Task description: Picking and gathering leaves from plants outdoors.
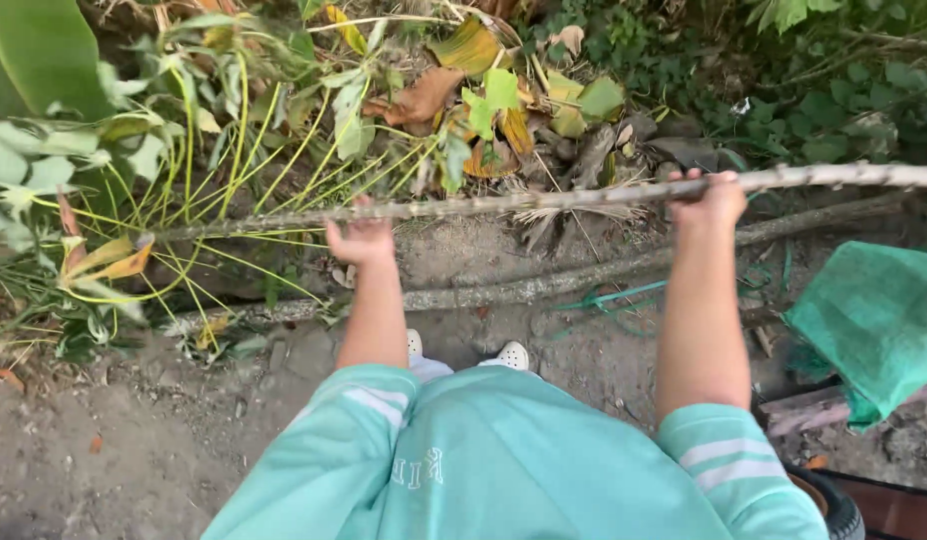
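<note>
Left hand (359, 240) closed around long thin grey-brown leafy branch (544, 200) | right hand (711, 200) closed around same branch, well apart | branch held level over bare dirt ground (134, 440), leafy end left | green mesh sack (874, 320) lying right

Bare dirt ground (134, 440), dry, scattered small stones. A long grey stem (544, 285) lies across it, left to right. Dead brown and yellow leaves (424, 95) litter the far edge among green weeds (824, 110). Green mesh sack (874, 320) lies at right, white shoes (512, 355) stand mid-frame.
</note>
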